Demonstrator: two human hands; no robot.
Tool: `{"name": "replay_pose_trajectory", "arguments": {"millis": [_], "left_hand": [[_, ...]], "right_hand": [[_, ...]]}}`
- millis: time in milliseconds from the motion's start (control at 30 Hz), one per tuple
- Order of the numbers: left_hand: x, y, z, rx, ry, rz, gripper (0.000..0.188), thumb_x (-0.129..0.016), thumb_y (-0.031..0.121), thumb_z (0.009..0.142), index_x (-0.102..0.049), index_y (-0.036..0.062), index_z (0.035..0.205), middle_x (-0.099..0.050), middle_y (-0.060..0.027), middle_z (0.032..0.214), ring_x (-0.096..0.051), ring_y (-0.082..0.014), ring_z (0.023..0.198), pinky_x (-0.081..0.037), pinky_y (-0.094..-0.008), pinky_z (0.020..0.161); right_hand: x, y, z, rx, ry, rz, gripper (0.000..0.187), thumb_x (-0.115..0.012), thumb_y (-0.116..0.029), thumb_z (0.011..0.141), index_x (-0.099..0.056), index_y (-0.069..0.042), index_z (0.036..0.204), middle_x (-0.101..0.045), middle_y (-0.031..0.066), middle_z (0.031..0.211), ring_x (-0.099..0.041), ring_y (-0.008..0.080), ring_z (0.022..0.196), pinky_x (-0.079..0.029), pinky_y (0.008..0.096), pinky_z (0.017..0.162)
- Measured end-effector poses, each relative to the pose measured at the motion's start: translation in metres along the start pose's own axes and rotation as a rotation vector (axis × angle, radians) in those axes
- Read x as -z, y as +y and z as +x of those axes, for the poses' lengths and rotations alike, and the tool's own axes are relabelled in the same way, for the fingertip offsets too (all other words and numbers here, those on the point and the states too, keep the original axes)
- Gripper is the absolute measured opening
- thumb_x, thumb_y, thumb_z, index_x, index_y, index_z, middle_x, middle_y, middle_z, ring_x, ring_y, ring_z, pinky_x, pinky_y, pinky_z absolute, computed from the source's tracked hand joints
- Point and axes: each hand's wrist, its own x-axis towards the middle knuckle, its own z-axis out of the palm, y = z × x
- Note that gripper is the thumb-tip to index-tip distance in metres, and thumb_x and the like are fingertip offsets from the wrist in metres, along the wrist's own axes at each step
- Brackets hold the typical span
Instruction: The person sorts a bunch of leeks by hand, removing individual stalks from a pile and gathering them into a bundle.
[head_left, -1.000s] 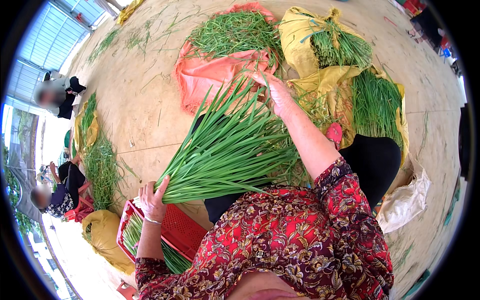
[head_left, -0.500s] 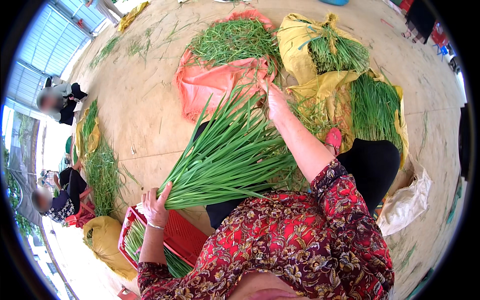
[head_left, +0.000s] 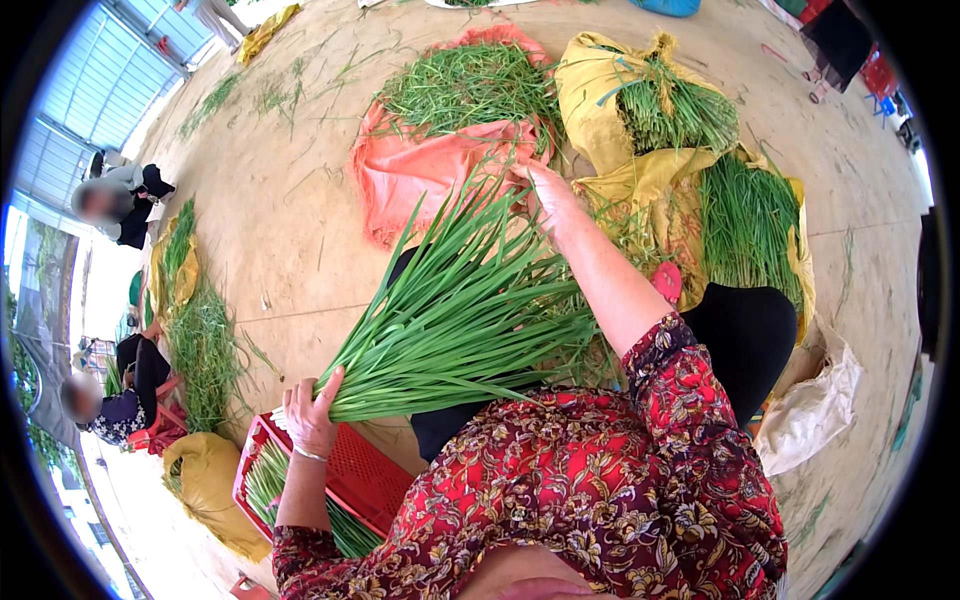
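Observation:
A thick, fanned-out bunch of green garlic chives (head_left: 450,310) stretches across in front of me, above my lap. My left hand (head_left: 312,410) is closed round its base, with the pale stem ends at the palm. Out by the leaf tips, my right hand (head_left: 545,200) has its fingers bent together among the blades; part of the fingertips is hidden. Just beyond that hand lies a pink sack (head_left: 410,185) with a heap of loose, tangled leaves (head_left: 465,85) on it. Under my left forearm stands a red plastic crate (head_left: 365,470) holding more chives (head_left: 268,475).
To the right are yellow sacks (head_left: 590,95) with chive bundles (head_left: 750,225) and a crumpled white sack (head_left: 815,405). A stuffed yellow sack (head_left: 215,490) stands left of the crate. Two people (head_left: 125,205) sit at the left by scattered leaves (head_left: 205,350). Concrete floor (head_left: 290,220) stretches ahead.
My right hand has shifted slightly at the leaf tips, and the blades near it have spread a little to the right. My left hand keeps its hold on the base.

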Motion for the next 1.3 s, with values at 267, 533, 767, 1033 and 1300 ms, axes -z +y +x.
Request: {"name": "replay_pose_trajectory", "arguments": {"millis": [267,533,767,1033,1300], "left_hand": [[0.0,-0.001,0.0,-0.001,-0.003,0.002,0.065,-0.066,0.011,0.071,-0.054,0.0302,0.132,-0.054,-0.007,0.09,-0.055,-0.0255,0.078,-0.043,-0.0392,0.072],[0.001,-0.003,-0.001,0.011,-0.029,0.003,0.065,-0.067,0.012,0.071,-0.054,0.0309,0.132,-0.053,-0.0073,0.09,-0.055,-0.0257,0.079,-0.043,-0.0394,0.072],[0.005,-0.001,-0.003,0.033,-0.06,-0.012,0.071,-0.07,0.009,0.067,-0.054,0.0313,0.132,-0.054,-0.0079,0.091,-0.055,-0.0262,0.08,-0.043,-0.0401,0.073],[0.02,-0.006,0.009,0.065,-0.027,-0.011,0.069,-0.068,0.008,0.07,-0.054,0.0303,0.134,-0.055,-0.0081,0.089,-0.057,-0.0256,0.079,-0.043,-0.0398,0.073],[0.048,-0.084,0.073,0.564,0.243,-0.42,0.077,-0.066,0.001,0.075,-0.035,0.0076,0.146,-0.061,-0.0211,0.121,-0.062,-0.0368,0.106,-0.049,-0.041,0.088]], "right_hand": [[0.003,-0.005,-0.011,0.065,-0.143,0.104,0.023,-0.061,-0.022,0.087,-0.064,-0.015,0.109,-0.066,-0.0023,0.09,-0.061,0.0119,0.078,-0.045,0.0289,0.062],[0.0,-0.008,-0.015,0.069,-0.101,0.151,0.019,-0.065,-0.024,0.088,-0.068,-0.016,0.105,-0.065,-0.005,0.083,-0.06,0.0091,0.074,-0.044,0.0253,0.058],[-0.002,-0.005,-0.016,0.126,-0.104,0.097,0.022,-0.065,-0.026,0.09,-0.063,-0.013,0.108,-0.066,0.0005,0.089,-0.061,0.0143,0.08,-0.047,0.0339,0.066],[0.009,-0.008,-0.01,0.023,0.216,0.151,0.009,-0.066,-0.018,0.085,-0.059,-0.015,0.089,-0.047,-0.0066,0.056,-0.049,0.0087,0.049,-0.036,0.0252,0.045],[0.142,0.047,-0.01,0.137,0.285,-0.938,0.044,-0.07,-0.014,0.072,-0.064,0.001,0.112,-0.07,0.0079,0.08,-0.064,0.0162,0.065,-0.049,0.0288,0.061]]}}
